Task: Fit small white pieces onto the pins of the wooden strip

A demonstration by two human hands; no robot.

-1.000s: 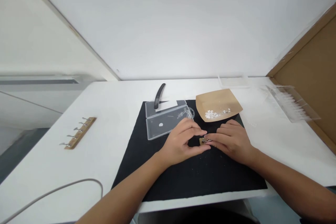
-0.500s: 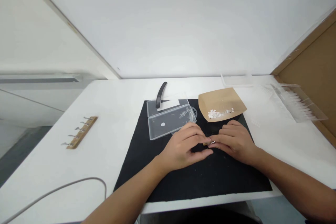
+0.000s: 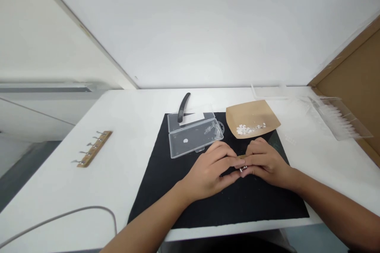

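Observation:
Over the black mat (image 3: 222, 209), my left hand (image 3: 212, 170) and my right hand (image 3: 265, 162) meet at their fingertips. Between them is a small shiny metallic object (image 3: 243, 168), too small to identify. Both hands pinch it with thumb and fingers. A bit of tan material shows just behind the fingertips. Beyond my left hand lies an open clear plastic case (image 3: 192, 138) with small clear pieces at its right end and a white round spot inside. The brown paper tray (image 3: 252, 112) with small white pieces (image 3: 245, 129) sits behind my right hand.
A dark curved file (image 3: 183, 107) rests across a white card (image 3: 192, 118) at the case's lid. On the left lies a wooden strip with metal hooks (image 3: 94, 149). Clear plastic trays (image 3: 335, 118) stand at the right. A grey cable (image 3: 68, 213) curves at the lower left.
My left thumb has closed in toward the right fingertips, and the metallic object has shifted slightly down and right. The whole view has moved a little.

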